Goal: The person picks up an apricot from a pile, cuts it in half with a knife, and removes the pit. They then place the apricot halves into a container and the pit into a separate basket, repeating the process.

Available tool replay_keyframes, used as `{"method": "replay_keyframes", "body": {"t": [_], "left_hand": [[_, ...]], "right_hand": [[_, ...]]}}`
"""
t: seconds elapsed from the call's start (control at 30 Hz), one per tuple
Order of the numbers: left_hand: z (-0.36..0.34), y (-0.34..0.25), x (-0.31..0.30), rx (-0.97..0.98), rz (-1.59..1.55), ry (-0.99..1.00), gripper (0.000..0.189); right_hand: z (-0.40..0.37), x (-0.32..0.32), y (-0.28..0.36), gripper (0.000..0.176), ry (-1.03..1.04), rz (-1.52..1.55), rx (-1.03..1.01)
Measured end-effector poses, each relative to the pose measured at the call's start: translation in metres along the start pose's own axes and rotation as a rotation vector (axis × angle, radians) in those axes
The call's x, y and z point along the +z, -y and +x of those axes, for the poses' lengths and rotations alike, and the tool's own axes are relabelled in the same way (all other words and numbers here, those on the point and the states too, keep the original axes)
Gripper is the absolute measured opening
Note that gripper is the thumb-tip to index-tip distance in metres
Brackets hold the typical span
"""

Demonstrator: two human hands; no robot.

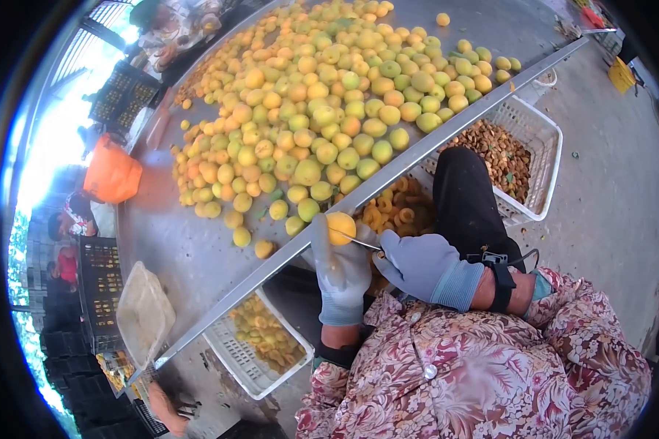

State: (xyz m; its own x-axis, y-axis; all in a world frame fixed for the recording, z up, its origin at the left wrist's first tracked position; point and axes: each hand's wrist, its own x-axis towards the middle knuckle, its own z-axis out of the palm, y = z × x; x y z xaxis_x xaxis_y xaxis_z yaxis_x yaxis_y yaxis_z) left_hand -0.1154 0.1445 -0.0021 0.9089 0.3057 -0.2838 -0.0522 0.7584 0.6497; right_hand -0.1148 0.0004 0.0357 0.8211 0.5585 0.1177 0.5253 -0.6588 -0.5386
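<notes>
My left hand [342, 268], in a pale glove with a blue cuff, is closed around an orange-yellow apricot [341, 228] beside the table's metal edge. My right hand [423, 265], gloved in grey, grips a small knife [362, 243] whose thin blade reaches across to the apricot; its handle is mostly hidden in the fingers. Below and between the hands lie halved apricots [399, 208] in a container under the table edge. A large heap of whole apricots [307, 110], yellow to green, covers much of the metal table [198, 256] just beyond my hands.
To the right, a white crate [553, 146] holds brown pits [494, 157]. Another white crate [220, 347] with apricot pieces stands at lower left. An orange bucket [113, 170], a pale tray [145, 311] and black crates [99, 282] are at left. A person [179, 36] sits across the table.
</notes>
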Motion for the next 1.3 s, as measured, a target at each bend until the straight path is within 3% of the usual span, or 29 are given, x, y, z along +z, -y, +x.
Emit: {"method": "replay_keyframes", "body": {"t": [0.07, 0.1, 0.17, 0.27, 0.5, 0.57, 0.67, 0.7, 0.73, 0.8, 0.83, 0.87, 0.93, 0.97, 1.0, 1.07, 1.2, 1.27, 1.3], "left_hand": [[-0.004, -0.006, 0.006, -0.116, -0.026, 0.172, 0.054], [-0.003, -0.007, 0.005, -0.12, -0.026, 0.172, 0.054], [0.001, -0.008, 0.002, -0.375, -0.267, 0.17, 0.06], [0.007, -0.007, -0.005, -0.464, -0.337, 0.215, 0.065], [0.003, -0.003, -0.005, -0.438, -0.239, 0.159, 0.061], [0.007, -0.002, -0.002, -0.317, -0.176, -0.049, 0.062], [0.004, -0.029, 0.01, -0.242, -0.217, -0.204, 0.058], [0.007, -0.027, -0.01, 0.005, -0.091, 0.109, 0.053], [0.001, -0.025, -0.012, 0.012, -0.093, 0.109, 0.053], [-0.01, -0.014, -0.008, 0.39, 0.372, 0.283, 0.051], [-0.014, -0.01, -0.004, 0.688, 0.981, 0.093, 0.054], [-0.015, -0.008, -0.007, 0.683, 0.976, 0.11, 0.054], [-0.013, -0.004, -0.018, 0.919, 1.348, 0.247, 0.045], [-0.013, 0.0, -0.022, 0.998, 1.426, 0.237, 0.039], [-0.012, -0.006, -0.019, 0.995, 1.427, 0.236, 0.039], [-0.009, -0.029, -0.004, 0.645, 1.604, 0.391, 0.04], [-0.022, -0.028, 0.013, 0.761, 1.526, 0.351, 0.044], [-0.026, -0.016, 0.016, 0.992, 1.426, 0.417, 0.066], [-0.027, -0.018, 0.013, 0.943, 1.461, 0.432, 0.069]], "right_hand": [[0.0, -0.002, 0.003, 0.023, 0.054, -0.02, 0.036], [-0.001, -0.001, 0.002, 0.023, 0.054, -0.02, 0.039], [-0.003, 0.002, -0.001, 0.023, 0.061, -0.083, 0.019], [-0.005, 0.004, -0.005, 0.022, 0.057, -0.055, 0.018], [0.001, 0.025, -0.022, 0.026, 0.097, -0.111, -0.003], [0.002, 0.023, -0.027, 0.023, 0.165, 0.052, 0.02], [-0.006, -0.002, -0.032, 0.023, 0.154, 0.159, -0.083], [-0.008, -0.014, -0.022, 0.022, 0.095, 0.396, 0.076], [-0.002, -0.023, -0.014, 0.022, 0.097, 0.394, 0.069], [0.016, -0.036, 0.005, 0.026, -0.011, 1.106, 0.486], [0.02, -0.043, 0.012, 0.031, 0.043, 1.283, 0.624], [0.024, -0.043, 0.014, 0.033, 0.136, 1.366, 0.611], [0.023, -0.028, 0.018, 0.034, 0.187, 1.336, 0.665], [0.024, -0.019, 0.014, 0.036, 0.188, 1.517, 0.502], [0.024, -0.016, 0.013, 0.036, 0.189, 1.517, 0.504], [0.026, -0.014, 0.011, 0.039, 0.178, 1.522, 0.506], [0.022, -0.017, 0.01, 0.041, 0.085, 1.513, 0.53], [0.023, -0.025, 0.012, 0.042, 0.107, 1.632, 0.533], [0.023, -0.025, 0.01, 0.042, 0.107, 1.632, 0.531]]}}
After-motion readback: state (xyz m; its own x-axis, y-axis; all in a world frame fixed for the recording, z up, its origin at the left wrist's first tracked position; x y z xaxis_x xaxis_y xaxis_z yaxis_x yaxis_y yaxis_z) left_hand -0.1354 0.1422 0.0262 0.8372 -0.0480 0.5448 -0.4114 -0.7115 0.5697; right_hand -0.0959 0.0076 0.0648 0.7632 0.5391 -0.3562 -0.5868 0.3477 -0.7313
